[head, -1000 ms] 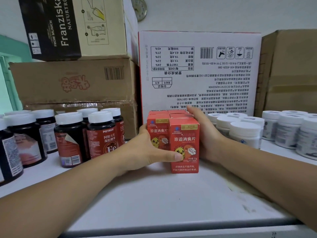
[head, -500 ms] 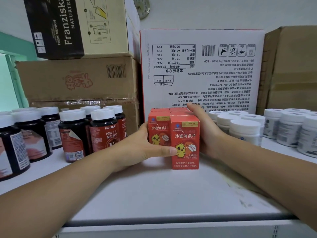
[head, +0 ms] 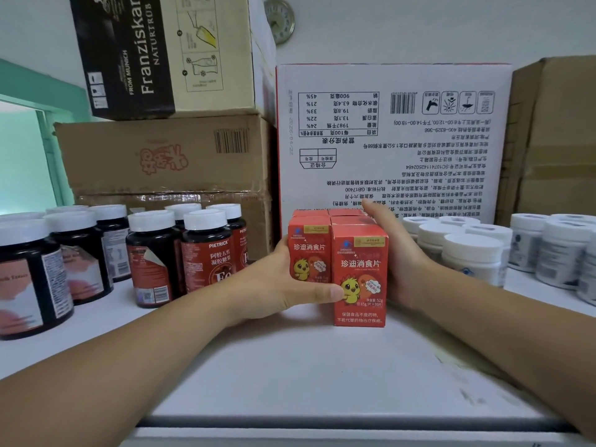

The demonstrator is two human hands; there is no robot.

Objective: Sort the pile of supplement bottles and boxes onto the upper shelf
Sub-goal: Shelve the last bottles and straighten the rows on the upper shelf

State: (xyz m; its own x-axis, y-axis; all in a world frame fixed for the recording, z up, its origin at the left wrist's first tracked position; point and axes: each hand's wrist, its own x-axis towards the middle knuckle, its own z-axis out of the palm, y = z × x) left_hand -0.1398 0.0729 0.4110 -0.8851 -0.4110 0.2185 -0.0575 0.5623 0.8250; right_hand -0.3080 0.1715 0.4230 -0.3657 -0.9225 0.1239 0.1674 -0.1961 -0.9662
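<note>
Shelf (head: 322, 375) holds four red boxes (head: 358, 272) between left hand (head: 274, 285), right hand (head: 403, 262).

A round wall clock (head: 280, 19) hangs above a white printed carton (head: 403, 140), beside stacked cardboard cartons (head: 167, 153).

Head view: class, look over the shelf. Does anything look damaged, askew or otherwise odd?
Two things. The dark bottle beside the Pietrick bottle has a label peeling at its upper corner. The white carton behind the red boxes stands upside down: its print is inverted.
</note>
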